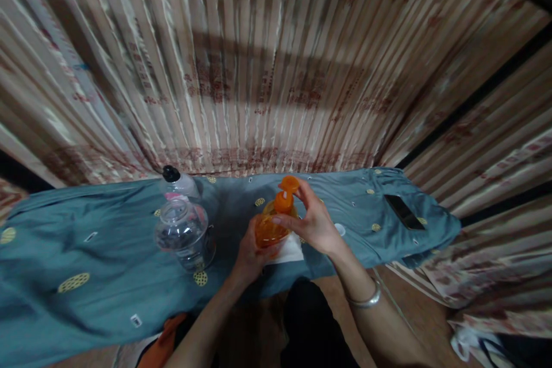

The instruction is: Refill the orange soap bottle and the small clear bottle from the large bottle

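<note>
Orange pump bottle (268, 232) is near the desk's (125, 247) front edge: the left hand (249, 253) grips its body, probably for steadiness; the right hand (317, 224) grips around its pump. Black-capped bottle (179, 186) stands near the back edge.

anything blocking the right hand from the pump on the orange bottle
Nothing visible: the right hand has its fingers right at the pump, while the left hand holds the orange bottle lower down. The clear jar and phone stand well off to either side.
</note>
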`<state>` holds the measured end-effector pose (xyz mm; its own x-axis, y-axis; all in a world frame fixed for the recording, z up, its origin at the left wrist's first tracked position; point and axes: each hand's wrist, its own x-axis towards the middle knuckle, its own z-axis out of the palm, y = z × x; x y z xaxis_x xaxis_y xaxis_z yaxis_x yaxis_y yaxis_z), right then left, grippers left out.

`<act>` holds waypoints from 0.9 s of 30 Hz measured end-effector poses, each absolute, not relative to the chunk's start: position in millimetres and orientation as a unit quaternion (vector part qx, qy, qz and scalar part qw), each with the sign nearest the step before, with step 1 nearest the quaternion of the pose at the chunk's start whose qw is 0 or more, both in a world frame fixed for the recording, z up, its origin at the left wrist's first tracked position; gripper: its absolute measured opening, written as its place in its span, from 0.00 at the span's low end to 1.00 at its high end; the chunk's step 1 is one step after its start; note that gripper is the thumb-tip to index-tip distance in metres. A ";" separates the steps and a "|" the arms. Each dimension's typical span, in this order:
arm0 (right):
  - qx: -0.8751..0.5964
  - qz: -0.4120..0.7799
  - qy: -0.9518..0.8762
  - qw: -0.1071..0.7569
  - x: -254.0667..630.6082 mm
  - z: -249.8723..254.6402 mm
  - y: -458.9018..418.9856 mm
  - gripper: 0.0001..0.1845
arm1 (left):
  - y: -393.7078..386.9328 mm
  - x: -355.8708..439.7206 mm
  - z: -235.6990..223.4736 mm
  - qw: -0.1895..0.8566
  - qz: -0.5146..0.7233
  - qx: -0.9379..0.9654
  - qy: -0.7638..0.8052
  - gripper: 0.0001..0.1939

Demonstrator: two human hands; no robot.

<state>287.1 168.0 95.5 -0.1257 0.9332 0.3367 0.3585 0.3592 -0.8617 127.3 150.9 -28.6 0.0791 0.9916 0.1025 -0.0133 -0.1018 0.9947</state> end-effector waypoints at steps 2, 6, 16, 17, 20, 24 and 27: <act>-0.408 0.370 -0.709 0.440 297.3 104.3 171.2 0.39 | 150.8 127.7 -29.7 0.499 0.508 0.538 0.451 0.37; -0.371 0.410 -0.749 0.365 307.3 110.4 175.4 0.24 | 150.5 128.1 -31.2 0.502 0.510 0.530 0.455 0.39; -0.459 0.200 -0.765 0.406 291.1 98.6 169.5 0.13 | 153.3 126.5 -35.5 0.500 0.519 0.532 0.445 0.39; -0.466 0.175 -0.767 0.405 289.3 98.4 169.4 0.13 | 153.9 126.7 -36.8 0.498 0.522 0.533 0.442 0.39; -0.483 0.106 -0.765 0.412 283.7 95.1 168.7 0.13 | 155.9 127.7 -40.8 0.492 0.529 0.538 0.433 0.39; -0.498 0.072 -0.748 0.433 280.5 93.4 165.3 0.12 | 157.6 128.9 -46.2 0.481 0.535 0.546 0.430 0.40; -0.506 0.074 -0.728 0.457 283.5 100.5 163.0 0.12 | 157.9 129.1 -49.3 0.472 0.536 0.550 0.432 0.41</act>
